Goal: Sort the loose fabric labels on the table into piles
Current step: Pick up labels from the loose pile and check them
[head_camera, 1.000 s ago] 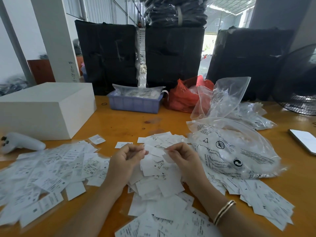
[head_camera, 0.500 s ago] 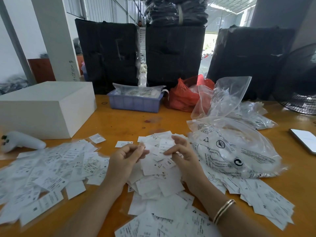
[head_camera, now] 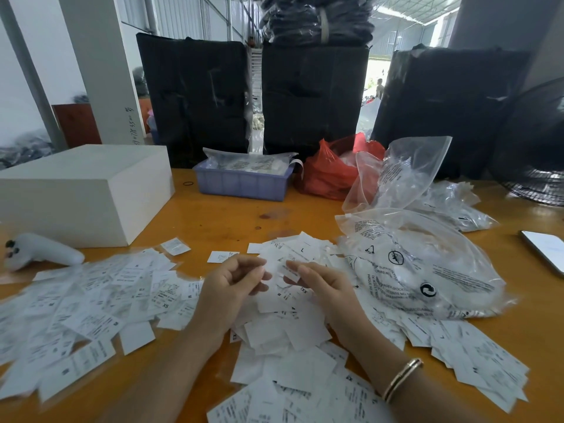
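Just in front of the clear plastic bag (head_camera: pixel 421 270), both hands hover over the middle heap of labels (head_camera: pixel 290 328), the right hand (head_camera: pixel 323 285) pinching one label (head_camera: pixel 288 270) while the left hand (head_camera: pixel 235 285) curls, its hold unclear, and a fumbled pass could drop it back unsorted.

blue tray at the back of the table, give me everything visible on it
The blue tray is a shallow rectangular bin of pale blue-violet plastic with ribbed side walls. It stands upright on the orange table near its far edge, between the white box and the red bag. A clear plastic bag of printed white pieces fills it and rises above the rim. Neither hand touches it.
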Motion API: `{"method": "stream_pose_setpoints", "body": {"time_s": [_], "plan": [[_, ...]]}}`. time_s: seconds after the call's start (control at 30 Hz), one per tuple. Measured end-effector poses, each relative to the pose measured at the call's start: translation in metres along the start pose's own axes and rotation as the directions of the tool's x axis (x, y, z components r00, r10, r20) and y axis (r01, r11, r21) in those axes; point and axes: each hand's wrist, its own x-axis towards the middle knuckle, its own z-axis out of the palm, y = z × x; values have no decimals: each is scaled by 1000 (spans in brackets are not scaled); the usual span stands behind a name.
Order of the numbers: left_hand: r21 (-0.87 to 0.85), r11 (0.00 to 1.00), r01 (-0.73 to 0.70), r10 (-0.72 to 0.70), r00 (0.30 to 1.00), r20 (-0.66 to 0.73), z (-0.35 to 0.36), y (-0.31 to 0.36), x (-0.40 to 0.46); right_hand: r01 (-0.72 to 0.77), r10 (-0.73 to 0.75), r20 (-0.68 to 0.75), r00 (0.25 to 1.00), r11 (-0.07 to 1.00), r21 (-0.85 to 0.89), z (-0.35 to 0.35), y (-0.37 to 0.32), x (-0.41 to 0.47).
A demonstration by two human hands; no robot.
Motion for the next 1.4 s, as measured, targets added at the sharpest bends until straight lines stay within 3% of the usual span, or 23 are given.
{"method": "stream_pose_setpoints", "body": {"time_s": [0.3, 0.43, 0.6, 0.73, 0.83, 0.93, 1.03, 1.2, 1.4], "plan": [[-231, 973, 29, -15, 998, 64, 0, 2, -1, 0, 11, 36, 999, 954, -299, 7, 3, 1], [-101, 995, 13, -6, 997, 73, 3, 2, -3, -14, 23, 21, 1000, 946, -324, 9, 3, 1], [-66, 996, 53, -44, 990, 134, 2, 7, -3, -56, 39, -125, 991, 990, -133, -1, 2, 5], [-37, 988, 150, -135, 955, 265, -1, 12, -5, -4, -11, -54, 998, 966, -260, 4, 4, 3], [176, 976, 129, -176, 942, 284, 0, 11, -5, 67, -67, 9, 998, 947, -314, 6, 4, 3], [224, 970, 94, -126, 982, 137, 2, 7, -3, 17, -32, -82, 996, 985, -173, 1, 4, 6], [-47, 975, 218, -217, 976, 25, 1, 6, 0, -28, 28, -218, 976, 1000, 4, -4, 7, 9], [-195, 945, 262, -267, 964, -2, 2, 9, -2, -59, 128, -177, 976, 934, 353, 0, 7, 7], [-174, 947, 270, -280, 959, -36, 6, 10, -2, -93, 161, -153, 975, 920, 380, 14, 8, 3]]}}
